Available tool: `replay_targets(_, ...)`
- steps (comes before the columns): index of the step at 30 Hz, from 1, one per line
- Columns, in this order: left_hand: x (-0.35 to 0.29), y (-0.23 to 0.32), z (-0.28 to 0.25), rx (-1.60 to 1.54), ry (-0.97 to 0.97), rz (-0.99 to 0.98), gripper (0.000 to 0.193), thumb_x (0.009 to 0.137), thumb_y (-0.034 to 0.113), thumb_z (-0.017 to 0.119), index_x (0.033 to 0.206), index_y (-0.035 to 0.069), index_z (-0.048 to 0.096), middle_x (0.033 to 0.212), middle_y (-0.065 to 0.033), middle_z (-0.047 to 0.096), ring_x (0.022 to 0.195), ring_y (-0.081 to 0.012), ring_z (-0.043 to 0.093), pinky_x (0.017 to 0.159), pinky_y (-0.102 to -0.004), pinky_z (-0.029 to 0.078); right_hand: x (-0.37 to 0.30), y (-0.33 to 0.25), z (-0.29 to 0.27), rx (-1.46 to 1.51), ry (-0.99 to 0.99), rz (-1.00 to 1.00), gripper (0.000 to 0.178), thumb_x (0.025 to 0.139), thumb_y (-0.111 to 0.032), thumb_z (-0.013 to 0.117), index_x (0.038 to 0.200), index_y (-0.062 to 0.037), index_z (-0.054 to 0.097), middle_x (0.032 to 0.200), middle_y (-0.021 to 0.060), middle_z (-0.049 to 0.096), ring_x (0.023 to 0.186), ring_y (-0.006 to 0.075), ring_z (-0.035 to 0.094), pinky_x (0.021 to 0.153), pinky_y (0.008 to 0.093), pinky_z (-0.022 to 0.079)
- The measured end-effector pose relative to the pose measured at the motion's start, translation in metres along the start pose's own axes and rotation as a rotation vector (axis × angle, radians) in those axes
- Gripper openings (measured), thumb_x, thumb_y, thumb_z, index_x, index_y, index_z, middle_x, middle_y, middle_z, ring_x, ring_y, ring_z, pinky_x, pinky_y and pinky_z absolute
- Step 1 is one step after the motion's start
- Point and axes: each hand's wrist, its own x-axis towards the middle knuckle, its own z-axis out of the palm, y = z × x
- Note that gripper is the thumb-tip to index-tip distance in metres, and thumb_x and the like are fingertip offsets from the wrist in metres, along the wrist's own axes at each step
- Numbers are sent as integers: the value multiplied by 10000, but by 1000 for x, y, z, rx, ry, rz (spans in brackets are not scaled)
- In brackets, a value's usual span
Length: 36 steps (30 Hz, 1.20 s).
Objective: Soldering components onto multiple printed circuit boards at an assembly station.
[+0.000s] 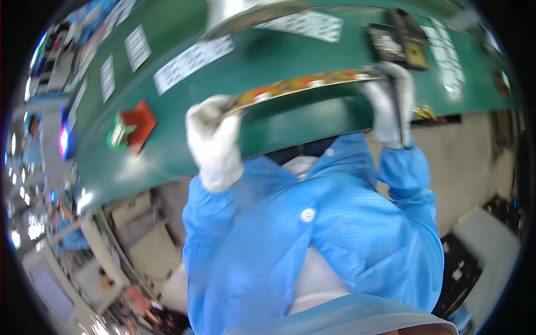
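Between my white-gloved hands, a long narrow board strip [304, 84] is held up above the green bench. It is golden-brown with red and white patches along it. My left hand [215, 139] pinches its left end with closed fingers. At the other end my right hand [391, 100] is closed on the strip. A slim dark tool [400, 109] also lies along that right hand, pointing down toward the cuff; its kind is too blurred to tell. The fingertips of the right hand are partly smeared.
On the green bench [173, 134] stands a green-rimmed spool [119, 134] with an orange-red stand [140, 124]. A pale metal lamp shade [245, 17] hangs at the top. A black box of small parts [386, 44], printed sheets [192, 64] and a yellow-handled tool [426, 112] lie around.
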Motion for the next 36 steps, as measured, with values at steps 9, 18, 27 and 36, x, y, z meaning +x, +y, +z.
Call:
replay_targets(9,-5,20,-1,26,-44,58,324,753,-135,629,959,22,433,1019,-125,587,848,-131,569,755,-257,512,-7,-5,5,150,21,84,396,886,-6,648,1242,-15,474,1183,165,614,1107,211,599,966,363,506)
replay_targets(18,-5,13,-5,12,-19,79,334,761,-119,646,908,63,408,1005,-128,580,896,-165,565,856,-311,490,-9,2,1,173,5,69,406,884,16,639,1249,-43,469,1186,190,616,1103,253,619,958,376,524)
replay_targets(27,-7,18,-1,-9,-45,115,352,746,-160,635,914,58,415,1042,-125,587,917,-166,582,850,-291,493,-8,6,4,206,11,47,388,882,32,636,1228,-54,483,1168,190,627,1089,254,625,956,375,524)
replay_targets(36,3,53,-58,395,-104,-170,221,814,-22,612,1006,-6,503,928,-119,611,867,-175,580,792,-284,466,8,7,-19,-292,-51,-63,322,883,-68,688,1176,-51,555,1007,94,686,859,143,650,742,274,528)
